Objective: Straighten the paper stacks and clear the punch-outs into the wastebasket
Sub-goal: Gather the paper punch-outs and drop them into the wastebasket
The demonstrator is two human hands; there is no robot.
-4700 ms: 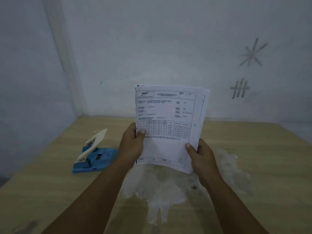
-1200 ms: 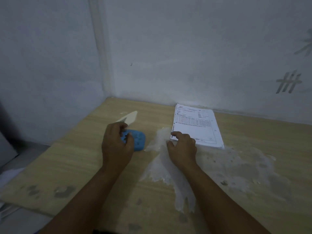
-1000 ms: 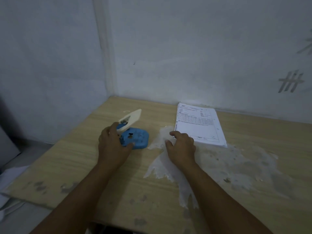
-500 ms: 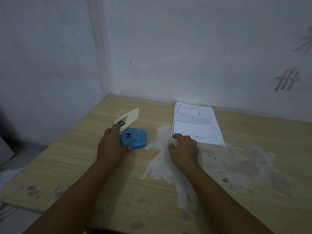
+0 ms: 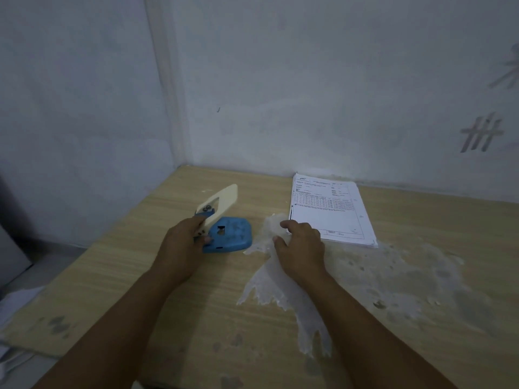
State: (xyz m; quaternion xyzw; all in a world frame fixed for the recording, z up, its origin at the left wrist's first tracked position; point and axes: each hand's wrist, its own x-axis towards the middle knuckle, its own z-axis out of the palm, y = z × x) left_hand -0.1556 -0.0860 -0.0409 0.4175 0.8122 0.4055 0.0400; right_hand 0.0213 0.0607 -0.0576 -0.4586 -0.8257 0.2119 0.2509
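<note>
A stack of printed paper (image 5: 331, 209) lies flat on the wooden table (image 5: 118, 270) near the back wall. My right hand (image 5: 302, 245) rests palm down on the table, its fingertips at the stack's near left corner. A blue hole punch (image 5: 229, 234) with a cream lever (image 5: 217, 204) raised sits left of the stack. My left hand (image 5: 182, 242) grips the punch at its left end, where the lever is hinged. No punch-outs and no wastebasket are visible.
A large whitish stain (image 5: 393, 276) covers the table's middle and right. Walls close the table off at the back and left. Loose white sheets (image 5: 16, 304) lie on the floor beyond the table's left edge.
The paper stack went from being held upright in both hands to lying flat on the table. My left hand took hold of the punch and turned it slightly; my right hand stays by the stack's corner.
</note>
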